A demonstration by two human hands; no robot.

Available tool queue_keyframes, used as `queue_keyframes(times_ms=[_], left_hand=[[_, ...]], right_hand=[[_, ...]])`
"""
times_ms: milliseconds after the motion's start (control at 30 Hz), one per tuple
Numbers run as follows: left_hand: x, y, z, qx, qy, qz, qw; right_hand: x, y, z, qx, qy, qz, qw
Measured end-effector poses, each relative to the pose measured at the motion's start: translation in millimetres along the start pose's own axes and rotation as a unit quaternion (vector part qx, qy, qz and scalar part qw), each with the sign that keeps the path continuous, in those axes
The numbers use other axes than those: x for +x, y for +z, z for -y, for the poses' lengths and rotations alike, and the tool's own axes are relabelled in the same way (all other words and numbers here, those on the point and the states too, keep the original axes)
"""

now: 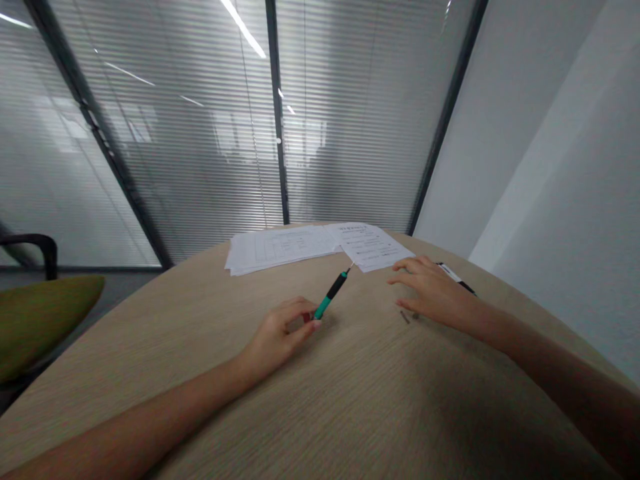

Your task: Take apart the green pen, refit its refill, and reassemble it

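Observation:
My left hand [283,333] pinches the lower end of a slim teal-and-black pen-shaped tool [333,295]. Its thin tip slants up to the right, toward the papers; whether it is a pen or a small screwdriver I cannot tell. A bit of red shows between the fingers. Over the table to the right, my right hand [427,288] has its fingers apart and nothing visible in them. Just below those fingertips lies a small dark rod [405,317], with another tiny dark piece [415,316] beside it.
Printed sheets [285,248] overlap at the far side of the wooden table [300,413]. A black-and-white flat object [450,272] is partly hidden behind my right hand. A green chair [45,320] stands left. Blinds behind glass [210,133] and a wall [560,167] border the table.

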State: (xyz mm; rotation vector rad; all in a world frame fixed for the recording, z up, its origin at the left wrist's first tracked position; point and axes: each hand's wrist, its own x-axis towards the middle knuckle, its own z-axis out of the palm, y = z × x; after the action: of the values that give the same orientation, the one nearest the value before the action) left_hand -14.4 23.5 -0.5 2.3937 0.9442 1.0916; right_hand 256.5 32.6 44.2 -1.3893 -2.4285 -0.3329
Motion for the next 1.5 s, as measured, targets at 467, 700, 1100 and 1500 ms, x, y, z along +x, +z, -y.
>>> queue_keyframes(times_ms=[467, 700, 1100, 1500], left_hand=[[-1.7, 0.2, -1.1, -0.060, -0.021, -0.051, 0.997], [-1.7, 0.4, -1.0, -0.038, 0.005, -0.021, 0.999], [-5.1, 2.1, -3.4, 0.056, 0.116, 0.045, 0.991], [-4.7, 0.9, -5.0, 0.067, 0.117, 0.049, 0.990]], right_hand=[[-2.5, 21.9, -19.2, -0.087, 0.016, 0.206, 0.975], [0.4, 41.0, -17.5, -0.049, 0.012, 0.176, 0.983], [3.3, -1.4, 31.1, 0.350, 0.111, -0.021, 0.930], [-9.5, -14.0, 60.7, 0.554, 0.144, -0.158, 0.805]])
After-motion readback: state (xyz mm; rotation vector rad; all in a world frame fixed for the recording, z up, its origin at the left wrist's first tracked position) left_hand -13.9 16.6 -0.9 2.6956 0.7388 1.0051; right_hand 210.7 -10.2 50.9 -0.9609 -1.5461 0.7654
